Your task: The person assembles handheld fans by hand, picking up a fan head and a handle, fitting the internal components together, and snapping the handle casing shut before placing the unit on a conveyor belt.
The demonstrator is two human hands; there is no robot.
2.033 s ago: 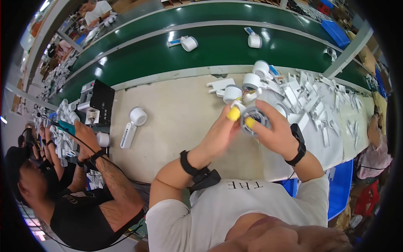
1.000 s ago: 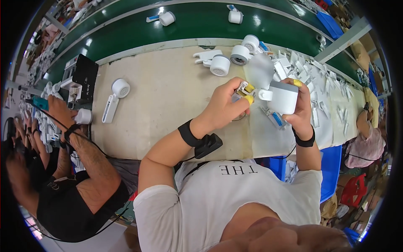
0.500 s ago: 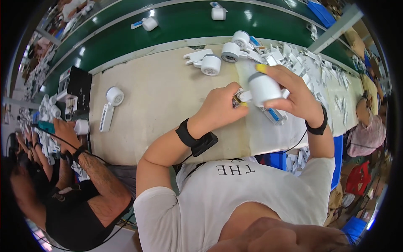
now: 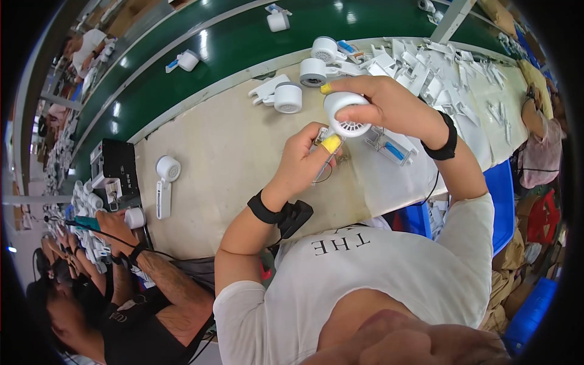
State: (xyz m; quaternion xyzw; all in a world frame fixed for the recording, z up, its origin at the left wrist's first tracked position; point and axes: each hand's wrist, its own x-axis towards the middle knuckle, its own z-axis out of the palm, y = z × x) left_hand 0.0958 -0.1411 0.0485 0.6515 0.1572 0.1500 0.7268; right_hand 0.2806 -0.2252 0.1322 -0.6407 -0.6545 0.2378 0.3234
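My right hand (image 4: 395,109) is closed around the white round head of a handheld fan (image 4: 339,104), its slotted grille tilted toward me. A yellow cover sits on one fingertip. My left hand (image 4: 295,164) pinches the fan's opened handle (image 4: 322,159) just below the head; a thin wire loops out of it, and its thumb has a yellow cover too. My fingers hide part of the handle. Beside the right hand, on the table, lies an open white handle shell (image 4: 391,149) with a blue cell inside.
Several assembled fans (image 4: 288,97) lie at the table's far edge, before a heap of white handle parts (image 4: 420,67). Another fan (image 4: 164,182) lies left, near a black box device (image 4: 118,167). A green conveyor (image 4: 225,52) carries fans. A co-worker's hand (image 4: 115,228) works at left.
The fan head has turned, so its grille now faces me instead of its plain side. My left hand has rolled, bringing its yellow-covered thumb into sight. The whole view has shifted slightly.
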